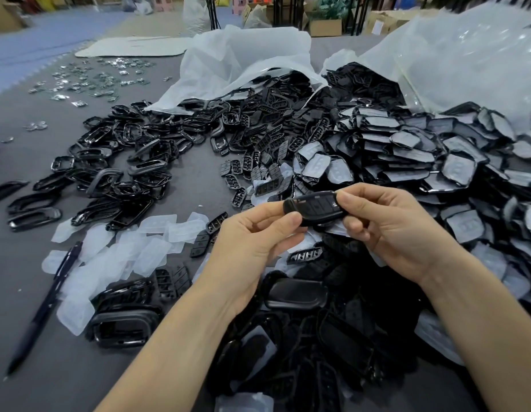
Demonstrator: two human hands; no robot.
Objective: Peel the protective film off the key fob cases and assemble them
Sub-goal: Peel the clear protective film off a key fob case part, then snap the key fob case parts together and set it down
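Head view, looking down on a black key fob case point(314, 208) pinched between both hands, raised just above the heap of parts on the grey table point(35, 382). Grasped at its rounded end by the left hand point(252, 242), thumb on top and fingers curled beneath. Gripped at the other end by the right hand point(389, 230), thumb pressed on the upper edge, fingers wrapped under.

Lies with its long axis roughly across the picture, left to right, tipped a little down toward the left. Button face turned up toward the camera, rounded end pointing to the person's left. Glossy on top, with no film visible on that face, though hard to tell for sure.

Judged to be the assembling step: shell parts apparently joined, under a squeeze or a check. Next move probably calls for firm, even pressure along the seam, then setting this case aside and picking a fresh film-covered shell point(407, 156) from the pile at right.

Nearby: frames point(109, 162) to the left, peeled films point(157, 242) beside a pen point(50, 298), button pads point(258, 165) in the middle, plastic bags point(243, 60) behind.
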